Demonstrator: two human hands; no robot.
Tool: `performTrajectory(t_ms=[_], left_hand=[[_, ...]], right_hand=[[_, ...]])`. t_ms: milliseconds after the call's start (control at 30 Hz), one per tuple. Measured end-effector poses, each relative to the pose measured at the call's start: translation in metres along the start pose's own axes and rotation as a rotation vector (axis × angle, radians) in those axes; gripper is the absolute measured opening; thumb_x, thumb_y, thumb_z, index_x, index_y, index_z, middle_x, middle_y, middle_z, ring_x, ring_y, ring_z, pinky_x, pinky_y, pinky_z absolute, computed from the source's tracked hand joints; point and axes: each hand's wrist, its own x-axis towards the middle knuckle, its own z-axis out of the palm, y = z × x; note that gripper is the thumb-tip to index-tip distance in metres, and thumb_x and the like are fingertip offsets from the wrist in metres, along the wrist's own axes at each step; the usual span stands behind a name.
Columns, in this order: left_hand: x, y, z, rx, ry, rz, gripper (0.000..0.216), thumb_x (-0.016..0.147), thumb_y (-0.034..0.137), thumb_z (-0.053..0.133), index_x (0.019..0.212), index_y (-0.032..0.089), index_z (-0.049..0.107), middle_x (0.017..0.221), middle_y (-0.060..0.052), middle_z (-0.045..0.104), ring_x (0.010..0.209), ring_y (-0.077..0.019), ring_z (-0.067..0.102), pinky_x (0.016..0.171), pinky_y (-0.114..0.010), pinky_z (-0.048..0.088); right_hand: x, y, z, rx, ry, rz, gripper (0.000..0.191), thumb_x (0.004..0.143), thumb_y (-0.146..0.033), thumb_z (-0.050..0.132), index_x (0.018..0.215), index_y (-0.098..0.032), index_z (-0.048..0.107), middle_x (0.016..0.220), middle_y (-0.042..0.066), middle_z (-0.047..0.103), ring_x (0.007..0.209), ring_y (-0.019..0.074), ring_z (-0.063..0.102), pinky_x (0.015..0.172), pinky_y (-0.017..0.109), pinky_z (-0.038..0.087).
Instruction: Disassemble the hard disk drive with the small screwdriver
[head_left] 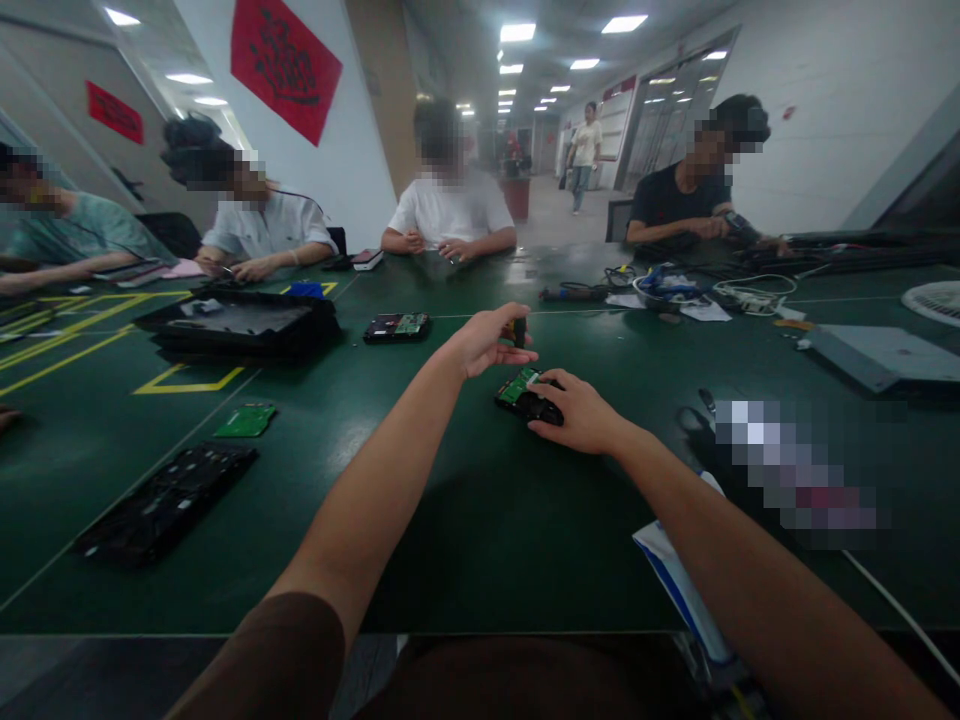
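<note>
My right hand (577, 408) is closed over the edge of a hard drive (517, 392), which lies on the green table with its green circuit board facing up. Just beyond and to the left, my left hand (487, 340) grips a screwdriver (519, 330) by its black and yellow handle. The screwdriver stands roughly upright above the drive's far edge; its tip is hidden, so contact with the drive cannot be made out. A second hard drive (397, 327) rests farther off to the left.
To the left lie a loose green circuit board (246, 420), a flat black casing (169, 500) and a black tray (240, 325). Cables (667, 285) and a grey metal box (885, 355) sit on the right. Several people are seated around the table (420, 560).
</note>
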Motion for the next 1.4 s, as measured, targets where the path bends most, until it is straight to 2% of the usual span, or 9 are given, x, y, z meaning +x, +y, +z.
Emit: performTrajectory(t_ms=[133,367,600,867,1100,1267,1400], left_hand=[[0.0013,-0.0008,-0.0022,-0.067,-0.022,-0.018,0.032,0.087,0.047,0.069,0.093,0.018,0.059,0.093,-0.013,0.072,0.080,-0.0262,0.077,0.071,-0.035,0.062],[0.0011,0.0026,-0.0062,0.073,-0.013,-0.007,0.036,0.088,0.050,0.063,0.096,0.015,0.068,0.092,-0.012,0.071,0.070,-0.0206,0.073,0.061,-0.029,0.056],[0.0013,0.0003,-0.0031,-0.056,-0.061,-0.038,0.030,0.086,0.048,0.062,0.091,0.019,0.060,0.096,-0.014,0.075,0.084,-0.0279,0.076,0.070,-0.035,0.060],[0.0023,0.0022,-0.0051,0.077,0.004,0.001,0.036,0.088,0.049,0.056,0.092,0.016,0.069,0.088,-0.012,0.072,0.060,-0.0173,0.067,0.052,-0.027,0.049],[0.0017,0.0009,-0.0027,0.011,-0.026,-0.016,0.032,0.088,0.049,0.057,0.091,0.018,0.062,0.095,-0.013,0.075,0.068,-0.0208,0.071,0.059,-0.030,0.054],[0.0042,0.0010,-0.0060,0.049,0.021,0.015,0.032,0.088,0.047,0.056,0.091,0.016,0.067,0.088,-0.011,0.072,0.063,-0.0186,0.069,0.057,-0.029,0.052],[0.0033,0.0009,-0.0048,0.045,0.000,0.007,0.032,0.087,0.047,0.057,0.092,0.017,0.066,0.090,-0.012,0.073,0.062,-0.0186,0.069,0.055,-0.028,0.050]], right_hand=[[0.0001,-0.0010,-0.0009,-0.002,-0.005,-0.001,0.067,0.090,-0.058,0.067,0.147,-0.024,0.058,0.149,0.015,0.050,0.132,0.0376,0.055,0.111,0.058,0.044],[-0.0001,-0.0013,-0.0018,-0.006,-0.002,0.000,0.068,0.090,-0.058,0.067,0.148,-0.024,0.057,0.148,0.016,0.051,0.132,0.0387,0.055,0.111,0.058,0.046],[0.0004,-0.0005,-0.0007,-0.005,-0.001,0.005,0.067,0.089,-0.057,0.067,0.148,-0.027,0.058,0.149,0.015,0.051,0.131,0.0395,0.055,0.110,0.060,0.046],[0.0001,-0.0010,-0.0009,-0.021,-0.006,0.001,0.068,0.090,-0.059,0.067,0.147,-0.023,0.058,0.149,0.017,0.051,0.130,0.0383,0.056,0.110,0.058,0.046],[0.0001,0.0000,0.0007,-0.017,0.007,0.000,0.067,0.090,-0.058,0.067,0.147,-0.026,0.058,0.148,0.015,0.052,0.131,0.0383,0.056,0.110,0.059,0.046],[0.0000,-0.0007,-0.0007,-0.027,-0.002,0.001,0.067,0.090,-0.058,0.067,0.147,-0.024,0.058,0.149,0.016,0.051,0.131,0.0390,0.056,0.110,0.060,0.046],[-0.0002,-0.0019,-0.0021,-0.025,-0.006,0.000,0.068,0.091,-0.058,0.066,0.149,-0.023,0.057,0.149,0.016,0.051,0.132,0.0389,0.056,0.110,0.059,0.046]])
